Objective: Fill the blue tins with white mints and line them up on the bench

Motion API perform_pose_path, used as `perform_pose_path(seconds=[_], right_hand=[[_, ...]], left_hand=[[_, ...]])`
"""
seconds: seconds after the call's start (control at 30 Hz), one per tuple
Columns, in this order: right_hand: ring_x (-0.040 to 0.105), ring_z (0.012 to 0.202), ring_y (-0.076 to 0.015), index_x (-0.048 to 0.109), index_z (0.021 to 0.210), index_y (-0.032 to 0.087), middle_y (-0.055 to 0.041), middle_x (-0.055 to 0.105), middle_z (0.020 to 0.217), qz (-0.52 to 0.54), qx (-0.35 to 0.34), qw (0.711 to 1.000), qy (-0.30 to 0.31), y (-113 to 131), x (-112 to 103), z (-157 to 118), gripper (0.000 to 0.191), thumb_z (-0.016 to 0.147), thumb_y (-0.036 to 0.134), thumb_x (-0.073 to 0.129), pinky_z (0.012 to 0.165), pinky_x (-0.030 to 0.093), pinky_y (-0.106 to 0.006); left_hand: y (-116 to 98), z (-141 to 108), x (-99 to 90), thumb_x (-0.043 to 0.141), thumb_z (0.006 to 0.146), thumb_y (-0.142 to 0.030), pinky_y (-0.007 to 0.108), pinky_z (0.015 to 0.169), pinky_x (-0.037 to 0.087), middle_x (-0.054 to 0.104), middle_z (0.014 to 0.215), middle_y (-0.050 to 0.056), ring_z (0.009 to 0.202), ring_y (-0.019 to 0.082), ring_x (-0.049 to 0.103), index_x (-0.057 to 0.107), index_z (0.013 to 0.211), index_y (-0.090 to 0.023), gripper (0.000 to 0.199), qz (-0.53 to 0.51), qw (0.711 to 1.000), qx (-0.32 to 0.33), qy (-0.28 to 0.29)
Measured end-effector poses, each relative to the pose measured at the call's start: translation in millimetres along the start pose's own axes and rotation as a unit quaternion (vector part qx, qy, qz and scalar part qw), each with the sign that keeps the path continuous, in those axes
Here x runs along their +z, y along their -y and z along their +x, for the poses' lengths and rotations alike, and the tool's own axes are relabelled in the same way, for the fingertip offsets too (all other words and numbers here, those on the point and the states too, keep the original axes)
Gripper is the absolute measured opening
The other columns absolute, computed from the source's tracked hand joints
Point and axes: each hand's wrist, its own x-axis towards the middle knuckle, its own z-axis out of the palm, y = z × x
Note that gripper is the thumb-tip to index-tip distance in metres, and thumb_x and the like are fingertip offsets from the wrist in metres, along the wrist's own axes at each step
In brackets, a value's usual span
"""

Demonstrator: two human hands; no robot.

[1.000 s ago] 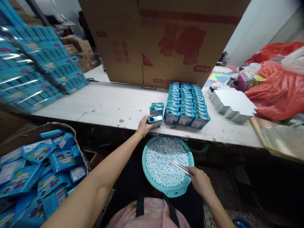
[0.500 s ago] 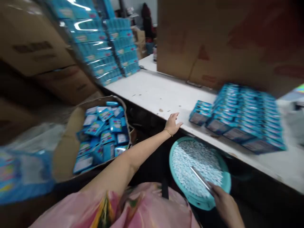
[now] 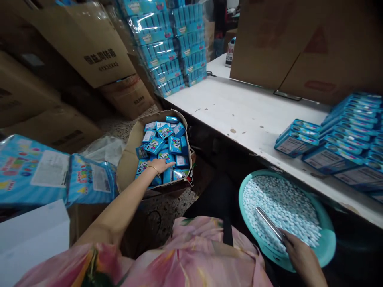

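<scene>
My left hand [image 3: 161,164] is over a cardboard box [image 3: 128,159] heaped with small blue packets [image 3: 164,131]. Its thumb sticks out to the right and the fingers look spread, partly hidden among the packets; no packet shows lifted in it. In my right hand [image 3: 301,251] is a shiny metal tube-like scoop [image 3: 269,223], its far end slanting over the candies. Beneath it, a turquoise basin [image 3: 329,243] holds many small pale blue and white candies [image 3: 281,203].
A white table [image 3: 221,107] runs diagonally, bearing rows of blue boxes [image 3: 353,135] and wrapped blue stacks [image 3: 161,52]. A large carton [image 3: 269,48] stands at its back. Brown cartons [image 3: 101,52] and blue printed bags [image 3: 44,171] are on the left.
My left hand has moved from the table edge, left and down to the box of blue packets. My view has turned left. My right hand still holds the metal scoop over the basin.
</scene>
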Motion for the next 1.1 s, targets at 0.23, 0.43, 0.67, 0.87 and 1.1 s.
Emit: perform_pose_path(seconds=[0.23,0.43,0.67,0.87,1.1], right_hand=[[0.055,0.100,-0.0238,0.058,0.109,0.021,-0.0057,0.063,0.105,0.001,0.018,1.000,0.009,-14,0,-5,0.048,0.073,0.043,0.036,0.081,0.043,-0.030],[0.056,0.099,-0.0236,0.055,0.113,0.024,-0.0057,0.062,0.107,-0.014,0.021,1.000,0.010,-42,1,3,0.046,0.076,0.043,0.034,0.080,0.043,-0.031],[0.055,0.096,-0.0173,0.057,0.108,0.025,-0.0035,0.060,0.107,-0.075,0.004,0.996,-0.042,-8,-22,-2,0.037,0.080,0.021,0.032,0.078,0.040,-0.025],[0.056,0.087,-0.0155,0.059,0.101,0.021,-0.0080,0.061,0.098,-0.163,0.081,0.979,-0.095,5,-43,0,0.036,0.080,0.011,0.032,0.070,0.038,-0.022],[0.052,0.098,-0.0171,0.059,0.106,0.022,-0.0055,0.061,0.104,0.036,0.085,0.990,-0.108,48,15,69,0.036,0.078,0.014,0.038,0.084,0.037,-0.026]], left_hand=[[-26,-36,8.3,0.054,0.066,-0.045,0.047,0.079,0.038,0.063,0.089,0.013,0.098,0.034,0.051,0.060,0.093,-0.023,0.035,0.081,0.989,0.047,-0.114],[-37,-75,-55.6,0.058,0.066,-0.036,0.032,0.073,0.046,0.060,0.100,0.004,0.079,0.021,0.058,0.046,0.118,-0.023,0.056,-0.189,0.955,0.091,-0.211],[-151,-101,-36.0,0.070,0.058,-0.028,0.031,0.074,0.048,0.061,0.097,0.005,0.083,0.019,0.059,0.051,0.109,-0.017,0.055,-0.605,0.771,0.159,0.118],[-233,-98,18.9,0.068,0.061,-0.027,0.030,0.076,0.048,0.062,0.093,0.003,0.086,0.017,0.058,0.055,0.099,-0.018,0.041,-0.667,0.684,0.137,0.261],[-253,-81,37.7,0.068,0.063,-0.027,0.031,0.077,0.048,0.060,0.102,0.005,0.090,0.017,0.057,0.054,0.102,-0.019,0.041,-0.694,0.645,0.100,0.304]])
